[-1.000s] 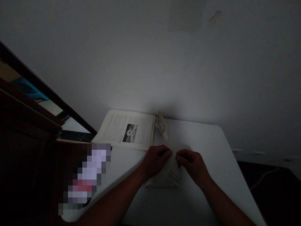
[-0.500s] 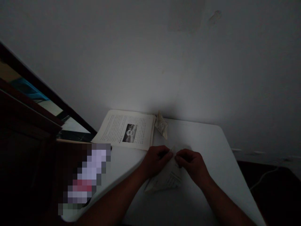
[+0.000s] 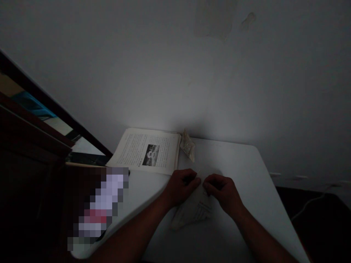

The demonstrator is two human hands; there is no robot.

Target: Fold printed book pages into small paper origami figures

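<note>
A folded piece of printed paper (image 3: 193,213) lies on the white table (image 3: 246,171) in dim light. My left hand (image 3: 179,187) and my right hand (image 3: 222,191) meet at its far tip, fingers curled and pinching the paper there. The near part of the paper spreads out below my wrists. A small folded paper shape (image 3: 188,146) stands beyond my hands, next to an open book (image 3: 146,150).
The open book lies at the table's far left, against a pale wall (image 3: 175,65). Dark wooden furniture (image 3: 33,146) stands to the left. A blurred-out patch (image 3: 100,204) covers something at the table's left edge. A pale cable (image 3: 309,206) runs on the dark floor at right.
My hands have stayed together at the paper's tip. The paper's near edge has swung slightly leftward and its shape has narrowed.
</note>
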